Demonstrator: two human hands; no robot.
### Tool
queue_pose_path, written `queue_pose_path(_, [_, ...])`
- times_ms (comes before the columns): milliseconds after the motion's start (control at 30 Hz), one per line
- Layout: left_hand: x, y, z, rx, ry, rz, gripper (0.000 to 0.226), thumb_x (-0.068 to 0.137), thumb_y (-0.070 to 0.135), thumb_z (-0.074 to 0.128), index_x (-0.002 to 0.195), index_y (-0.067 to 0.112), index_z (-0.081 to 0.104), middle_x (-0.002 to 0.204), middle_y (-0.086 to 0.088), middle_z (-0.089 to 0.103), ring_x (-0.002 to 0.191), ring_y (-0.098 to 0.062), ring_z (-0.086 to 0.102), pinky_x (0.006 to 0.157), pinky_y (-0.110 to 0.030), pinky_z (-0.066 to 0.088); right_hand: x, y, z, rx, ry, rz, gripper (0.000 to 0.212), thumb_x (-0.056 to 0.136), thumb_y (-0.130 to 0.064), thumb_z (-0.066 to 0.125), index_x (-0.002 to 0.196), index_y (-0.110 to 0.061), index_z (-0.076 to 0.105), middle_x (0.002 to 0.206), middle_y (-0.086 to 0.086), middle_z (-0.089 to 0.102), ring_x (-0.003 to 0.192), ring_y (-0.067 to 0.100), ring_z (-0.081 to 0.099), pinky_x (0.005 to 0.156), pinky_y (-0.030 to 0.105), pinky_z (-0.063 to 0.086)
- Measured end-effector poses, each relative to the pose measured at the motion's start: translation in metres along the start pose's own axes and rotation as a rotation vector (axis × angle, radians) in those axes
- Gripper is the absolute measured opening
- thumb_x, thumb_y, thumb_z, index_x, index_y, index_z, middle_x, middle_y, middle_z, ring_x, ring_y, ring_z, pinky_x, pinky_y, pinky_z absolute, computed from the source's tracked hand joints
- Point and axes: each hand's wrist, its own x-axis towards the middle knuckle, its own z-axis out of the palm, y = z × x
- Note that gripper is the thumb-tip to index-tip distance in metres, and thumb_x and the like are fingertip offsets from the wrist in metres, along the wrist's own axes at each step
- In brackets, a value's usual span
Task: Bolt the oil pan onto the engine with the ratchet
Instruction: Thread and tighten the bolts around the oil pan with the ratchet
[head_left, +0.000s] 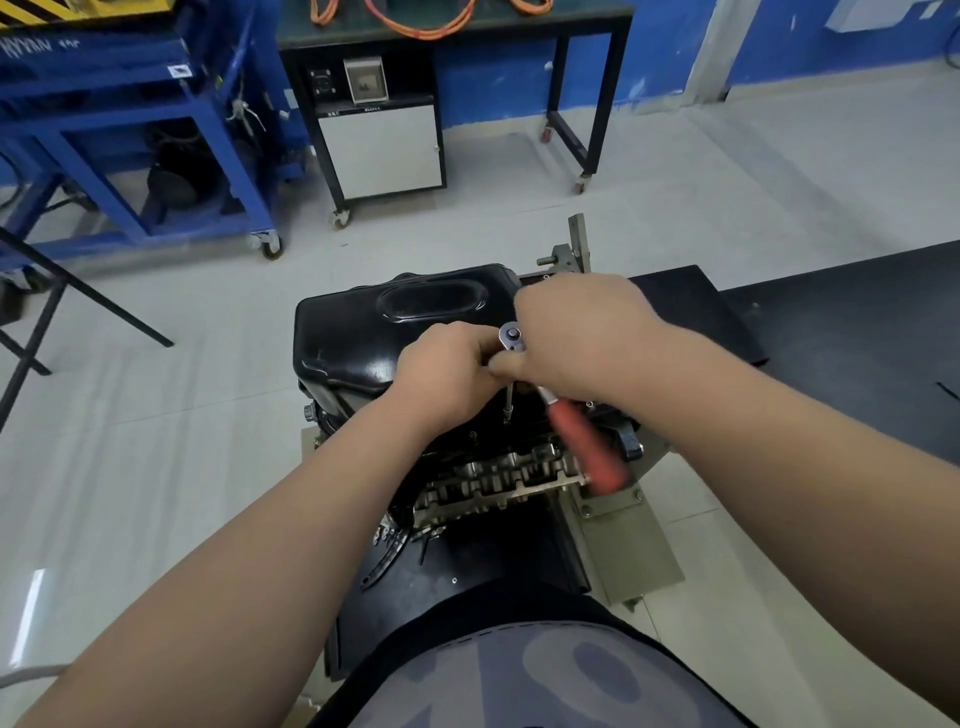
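A pale tiled workshop floor (156, 467) lies below a blue wall (519, 78). The left hand (447, 374) and the right hand (582, 338) meet at the ratchet (511, 335), both with fingers curled round it just under its steel head. Its red handle (587, 447) slants free toward the person. A thin extension (509, 402) drops to the edge of the black oil pan (374, 322), which sits on top of the engine (498, 473).

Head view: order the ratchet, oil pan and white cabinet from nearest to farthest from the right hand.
1. ratchet: gripped by the right hand itself.
2. oil pan: just left of the hand and beneath it.
3. white cabinet: far back, upper left of view.
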Motion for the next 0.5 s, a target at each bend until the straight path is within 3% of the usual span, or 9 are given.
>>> queue_pose_path(67, [0.001,-0.003,-0.004,-0.047,-0.066,0.038,0.021,0.08,0.052,0.055,0.061,0.043,0.056,0.053,0.015,0.052,0.056,-0.007,0.046,0.054,-0.027,0.034,0.005,0.009,-0.004,-0.009,-0.037,-0.152,0.018,0.084,-0.038,0.054,0.086,-0.021,0.054,0.09,-0.001,0.055,0.079,0.022,0.054,0.056,0.029,0.034])
queue_pose_path(167, [0.003,-0.004,-0.009,-0.048,-0.116,0.051,0.019,0.081,0.048,0.06,0.063,0.046,0.056,0.052,0.019,0.052,0.055,-0.004,0.046,0.057,-0.027,0.036,0.01,0.015,-0.008,-0.018,-0.049,-0.264,0.02,0.085,-0.031,0.056,0.104,-0.026,0.056,0.103,-0.001,0.052,0.097,0.023,0.052,0.075,0.037,0.04])
queue_pose_path(267, [0.003,0.001,-0.005,-0.065,-0.036,0.003,0.02,0.074,0.05,0.062,0.058,0.051,0.051,0.053,0.021,0.053,0.052,-0.001,0.044,0.052,-0.026,0.032,0.008,0.008,-0.003,-0.082,0.038,-0.141,0.024,0.082,-0.044,0.051,0.077,-0.02,0.054,0.083,0.0,0.056,0.076,0.023,0.056,0.058,0.029,0.033])
queue_pose_path(333, [0.002,0.003,-0.001,-0.003,0.01,-0.032,0.017,0.073,0.041,0.057,0.057,0.045,0.051,0.056,0.015,0.053,0.062,-0.009,0.048,0.054,-0.026,0.034,0.004,0.0,-0.001,-0.037,-0.008,0.014,0.037,0.08,-0.053,0.047,0.061,-0.021,0.042,0.065,-0.001,0.046,0.056,0.017,0.044,0.048,0.025,0.024])
queue_pose_path(400, [0.002,0.001,0.0,0.035,0.013,-0.032,0.019,0.072,0.032,0.052,0.055,0.04,0.05,0.056,0.014,0.053,0.066,-0.018,0.05,0.054,-0.026,0.034,0.002,-0.003,0.002,0.017,-0.058,0.068,0.039,0.081,-0.053,0.047,0.059,-0.022,0.037,0.062,-0.003,0.04,0.052,0.014,0.037,0.046,0.025,0.022])
queue_pose_path(500, [0.004,-0.002,-0.007,0.0,-0.093,0.041,0.026,0.081,0.046,0.055,0.056,0.046,0.049,0.051,0.022,0.051,0.054,-0.013,0.041,0.049,-0.026,0.028,0.007,0.003,-0.001,-0.016,-0.063,-0.125,0.022,0.085,-0.04,0.052,0.077,-0.02,0.051,0.079,-0.001,0.054,0.069,0.02,0.053,0.053,0.028,0.032])
